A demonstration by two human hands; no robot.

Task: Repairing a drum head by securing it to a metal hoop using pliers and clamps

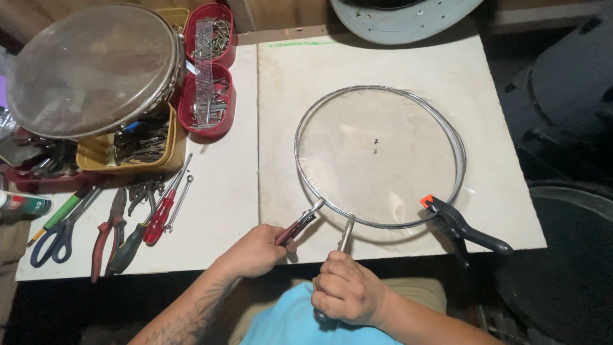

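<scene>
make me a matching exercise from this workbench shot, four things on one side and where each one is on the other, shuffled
Things:
1. black spring clamp with orange tip
2. red-handled pliers in the left hand
3. two red oval trays of screws
4. blue-handled scissors

Places:
A. far left of the white table, near its front edge
B. on the round metal hoop's lower right rim
C. back of the table, beside the large round drum
D. on the hoop's lower left rim

Pairs: 1-B, 2-D, 3-C, 4-A
</scene>
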